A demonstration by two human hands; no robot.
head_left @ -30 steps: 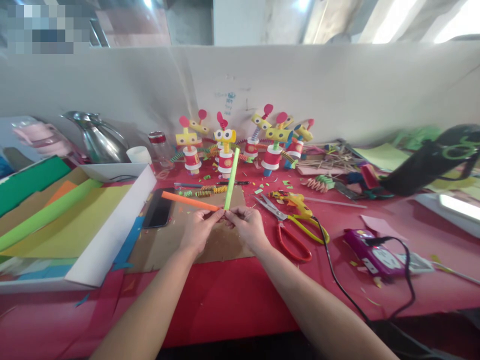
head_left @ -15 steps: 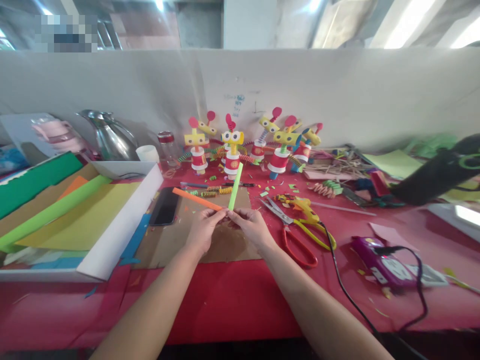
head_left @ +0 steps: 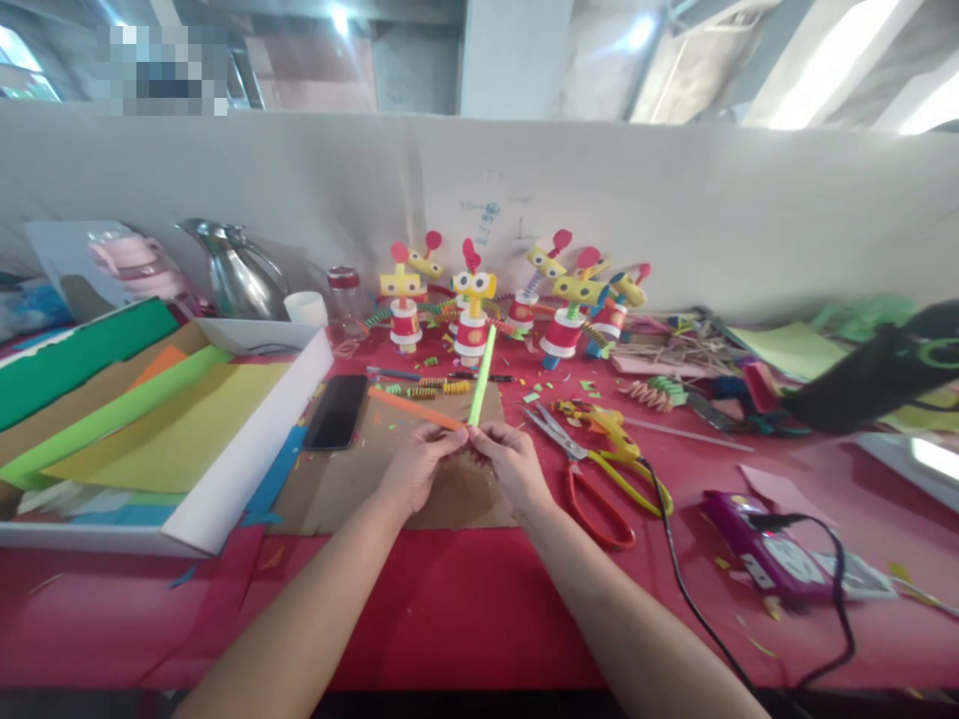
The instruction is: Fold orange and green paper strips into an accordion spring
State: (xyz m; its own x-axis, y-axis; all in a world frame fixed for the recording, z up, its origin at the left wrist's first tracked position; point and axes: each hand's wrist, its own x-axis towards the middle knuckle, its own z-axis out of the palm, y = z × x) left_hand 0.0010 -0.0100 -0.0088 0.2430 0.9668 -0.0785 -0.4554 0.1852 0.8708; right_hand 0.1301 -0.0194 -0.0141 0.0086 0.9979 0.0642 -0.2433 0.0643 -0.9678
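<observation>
My left hand pinches the end of an orange paper strip, which points out to the upper left. My right hand pinches the lower end of a light green paper strip that stands almost upright. The two strips meet at my fingertips in a V, and my hands touch or nearly touch there. Below them is a brown cardboard sheet. Small coiled paper springs lie just beyond the strips. How the strip ends overlap is hidden by my fingers.
Scissors and a yellow glue gun with a black cord lie right. A black phone and a white box of coloured paper are left. Several cup figures stand behind. A purple device sits far right.
The view has shifted slightly, so most things appear a little lower and further right. The orange strip looks tilted slightly more and blurred. Both hands keep their pinch.
</observation>
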